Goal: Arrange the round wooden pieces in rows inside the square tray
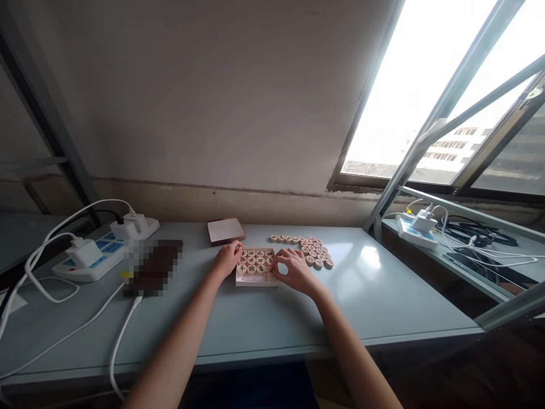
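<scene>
A shallow pale box [255, 281] sits in the middle of the grey table [264, 324], with several round wooden game discs [254, 261] laid flat in rows inside it. My left hand [227, 258] rests on the box's left edge, fingers curled against it. My right hand [293, 270] is at the box's right edge, its fingertips on a disc there. More wooden discs [315, 253] lie loose on the table right of the box, with a short row of discs [286, 239] behind them.
A brown-rimmed lid [225, 230] lies behind the box. A power strip [106, 250] with white chargers and cables and a blurred dark object [151, 267] sit at left. A second desk [468, 255] with cables stands right, under an open window.
</scene>
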{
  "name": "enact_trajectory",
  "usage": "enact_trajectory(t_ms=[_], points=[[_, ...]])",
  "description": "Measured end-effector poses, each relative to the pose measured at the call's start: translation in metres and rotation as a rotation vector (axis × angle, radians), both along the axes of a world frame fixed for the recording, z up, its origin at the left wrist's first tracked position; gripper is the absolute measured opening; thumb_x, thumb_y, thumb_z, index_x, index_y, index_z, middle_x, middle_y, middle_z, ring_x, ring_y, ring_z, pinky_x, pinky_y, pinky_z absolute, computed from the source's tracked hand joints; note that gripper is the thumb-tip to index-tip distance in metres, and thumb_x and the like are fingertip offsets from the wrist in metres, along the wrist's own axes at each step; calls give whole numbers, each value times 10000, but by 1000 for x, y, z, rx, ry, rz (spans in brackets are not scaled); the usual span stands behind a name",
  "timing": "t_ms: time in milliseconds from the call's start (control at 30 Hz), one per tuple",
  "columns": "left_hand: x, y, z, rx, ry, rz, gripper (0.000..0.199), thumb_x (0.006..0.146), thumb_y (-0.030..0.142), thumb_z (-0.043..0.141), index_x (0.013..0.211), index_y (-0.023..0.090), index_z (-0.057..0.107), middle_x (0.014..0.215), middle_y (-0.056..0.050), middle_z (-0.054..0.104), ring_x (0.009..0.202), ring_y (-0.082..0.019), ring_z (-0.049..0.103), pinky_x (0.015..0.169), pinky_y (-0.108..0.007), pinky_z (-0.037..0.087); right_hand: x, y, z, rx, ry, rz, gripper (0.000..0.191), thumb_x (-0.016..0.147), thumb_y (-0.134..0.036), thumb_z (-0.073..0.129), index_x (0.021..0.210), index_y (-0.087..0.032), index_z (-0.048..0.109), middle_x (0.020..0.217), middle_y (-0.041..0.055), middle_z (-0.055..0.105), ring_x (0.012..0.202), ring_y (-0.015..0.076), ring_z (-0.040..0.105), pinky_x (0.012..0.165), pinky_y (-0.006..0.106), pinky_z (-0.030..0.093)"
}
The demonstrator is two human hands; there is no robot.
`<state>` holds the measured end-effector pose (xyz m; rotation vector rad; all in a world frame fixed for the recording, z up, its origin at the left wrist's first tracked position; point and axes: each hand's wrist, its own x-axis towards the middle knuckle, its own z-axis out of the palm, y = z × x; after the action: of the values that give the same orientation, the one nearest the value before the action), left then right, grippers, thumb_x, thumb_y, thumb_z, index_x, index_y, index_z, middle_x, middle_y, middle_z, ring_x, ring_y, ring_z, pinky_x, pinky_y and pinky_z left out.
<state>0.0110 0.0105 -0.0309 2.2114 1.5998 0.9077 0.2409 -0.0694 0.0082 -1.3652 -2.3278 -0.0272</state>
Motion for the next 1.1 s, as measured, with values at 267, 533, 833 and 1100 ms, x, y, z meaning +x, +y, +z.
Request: enact_trajectory(t_ms=[267,533,833,1100], points=[[0,1,-1,-11,-2,10,180,880,197,441,906,190,619,767,-46,680,728,-181,627,633,-234,384,-3,-3,9,119,-30,1,299,901,-368,490,720,-279,710,902,20,647,887,189,532,916,413,336],[1,1,0,-22,-15,-9,176,884,172,441,892,176,617,801,-52,677,744,-169,620,632,-226,357,-4,10,4,245,-43,-116,338,931,-312,413,773,-272,709,962,34,653,932,209,544,929,433,339],[1,1,1,-8,-27,-15,181,874,131,440,890,147,620,800,-65,681,725,-160,615,629,-223,365,1,87,-23,203,-222,-210,303,880,-194,463,1156,-248,575,1285,84,536,1257,260,379,1070,576,165],[1,0,2,12,-64,-15,193,863,128,445,866,150,636,730,-44,671,631,-140,589,582,-221,358,-3,82,-23,158,-212,-200,242,878,-121,437,961,-236,634,993,49,678,1046,228,528,1087,547,94]])
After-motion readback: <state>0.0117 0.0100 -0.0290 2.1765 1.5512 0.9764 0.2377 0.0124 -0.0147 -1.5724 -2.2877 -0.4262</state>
